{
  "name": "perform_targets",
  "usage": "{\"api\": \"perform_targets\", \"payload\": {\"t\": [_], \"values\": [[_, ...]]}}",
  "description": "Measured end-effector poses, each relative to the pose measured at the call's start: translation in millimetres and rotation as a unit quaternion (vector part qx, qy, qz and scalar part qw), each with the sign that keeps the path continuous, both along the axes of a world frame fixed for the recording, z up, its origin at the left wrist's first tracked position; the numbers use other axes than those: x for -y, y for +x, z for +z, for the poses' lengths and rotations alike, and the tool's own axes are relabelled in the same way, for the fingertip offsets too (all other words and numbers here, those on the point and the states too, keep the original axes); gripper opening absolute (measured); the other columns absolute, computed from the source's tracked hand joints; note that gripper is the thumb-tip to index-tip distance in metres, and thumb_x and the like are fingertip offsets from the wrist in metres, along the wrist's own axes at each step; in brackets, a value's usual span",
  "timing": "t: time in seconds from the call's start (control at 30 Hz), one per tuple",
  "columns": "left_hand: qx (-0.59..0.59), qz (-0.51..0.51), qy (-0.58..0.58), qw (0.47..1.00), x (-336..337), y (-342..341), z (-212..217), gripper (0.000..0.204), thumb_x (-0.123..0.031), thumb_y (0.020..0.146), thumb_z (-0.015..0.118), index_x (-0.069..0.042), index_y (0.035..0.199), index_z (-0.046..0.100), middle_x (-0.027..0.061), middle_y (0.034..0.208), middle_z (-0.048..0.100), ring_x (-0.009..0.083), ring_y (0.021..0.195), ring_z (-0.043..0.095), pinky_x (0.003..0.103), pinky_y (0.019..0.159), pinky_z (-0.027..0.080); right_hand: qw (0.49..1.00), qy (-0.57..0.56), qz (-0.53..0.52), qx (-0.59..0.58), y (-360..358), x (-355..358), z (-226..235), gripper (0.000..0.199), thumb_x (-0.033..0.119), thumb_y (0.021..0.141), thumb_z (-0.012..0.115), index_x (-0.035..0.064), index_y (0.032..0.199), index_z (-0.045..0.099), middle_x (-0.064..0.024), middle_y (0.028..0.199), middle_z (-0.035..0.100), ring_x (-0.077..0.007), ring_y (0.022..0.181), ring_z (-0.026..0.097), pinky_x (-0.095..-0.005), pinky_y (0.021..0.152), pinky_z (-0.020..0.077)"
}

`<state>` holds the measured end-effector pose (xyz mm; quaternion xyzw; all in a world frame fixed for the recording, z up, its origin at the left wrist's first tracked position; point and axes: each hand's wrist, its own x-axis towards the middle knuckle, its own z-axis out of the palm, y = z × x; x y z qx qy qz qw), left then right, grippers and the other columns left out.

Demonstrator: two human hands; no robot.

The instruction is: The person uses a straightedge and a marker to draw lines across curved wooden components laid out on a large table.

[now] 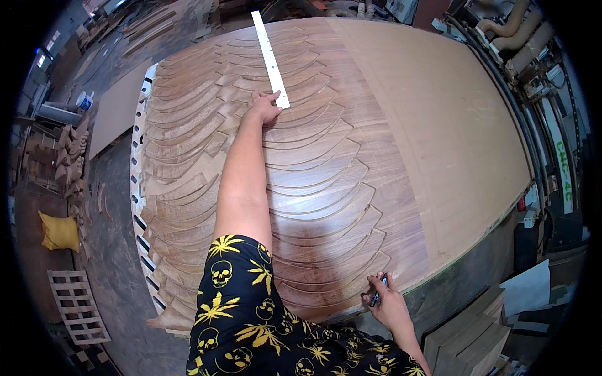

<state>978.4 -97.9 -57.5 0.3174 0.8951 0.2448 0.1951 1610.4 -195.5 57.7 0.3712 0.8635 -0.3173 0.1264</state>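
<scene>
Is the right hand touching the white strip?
No, the left hand is on the white strip, while the right hand holds a small dark object.

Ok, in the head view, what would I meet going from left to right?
Yellow bag → white slotted strip → left hand on a long white straightedge → right hand with a small dark tool in its grip → white sheet.

Wide tan bed bearing curve-cut wood-grain panel.
</scene>
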Motion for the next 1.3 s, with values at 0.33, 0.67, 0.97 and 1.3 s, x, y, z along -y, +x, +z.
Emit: {"api": "perform_targets", "payload": {"t": [0.33, 0.67, 0.97, 1.3], "values": [[0.056, -0.018, 0.044, 0.997, 8.1, -5.8, 1.0, 0.078, -0.025, 0.077, 0.092, -0.043, 0.146, 0.061, 0.0176, 0.151, 0.036, 0.0350, 0.141, 0.044, 0.038, 0.121, 0.038, 1.000, -0.008, 0.006, 0.012, -5.0, 3.0, 4.1, 0.055, 0.027, 0.095, 0.071, 0.0077, 0.144, 0.054, -0.0349, 0.142, 0.056, -0.0575, 0.136, 0.046, -0.0498, 0.120, 0.0404], [0.031, -0.037, 0.036, 0.998, 1.6, -8.8, -9.3, 0.091, -0.024, 0.073, 0.095, -0.039, 0.152, 0.055, 0.0197, 0.148, 0.038, 0.0346, 0.139, 0.045, 0.037, 0.121, 0.039, 1.000, 0.014, 0.011, 0.007, -5.1, 4.6, 5.1, 0.055, 0.029, 0.095, 0.070, 0.0098, 0.144, 0.054, -0.0341, 0.132, 0.063, -0.0577, 0.136, 0.046, -0.0508, 0.117, 0.0422], [0.025, -0.014, 0.065, 0.997, 17.0, -9.1, -18.6, 0.094, -0.021, 0.072, 0.094, -0.034, 0.155, 0.052, 0.0172, 0.150, 0.038, 0.0341, 0.137, 0.048, 0.039, 0.118, 0.043, 1.000, 0.016, 0.021, 0.001, -1.4, 2.5, -1.2, 0.056, 0.029, 0.093, 0.072, 0.0113, 0.143, 0.055, -0.0322, 0.128, 0.066, -0.0556, 0.139, 0.045, -0.0526, 0.111, 0.0476], [-0.096, 0.038, -0.001, 0.995, 9.3, 58.7, 33.2, 0.102, -0.024, 0.085, 0.084, -0.034, 0.167, 0.023, 0.0148, 0.160, 0.035, 0.0380, 0.146, 0.040, 0.050, 0.119, 0.039, 0.998, 0.052, -0.004, -0.024, 25.7, 4.6, -43.9, 0.058, 0.025, 0.088, 0.079, 0.0149, 0.142, 0.059, -0.0205, 0.105, 0.072, -0.0410, 0.095, 0.070, -0.0500, 0.084, 0.0581]]}}
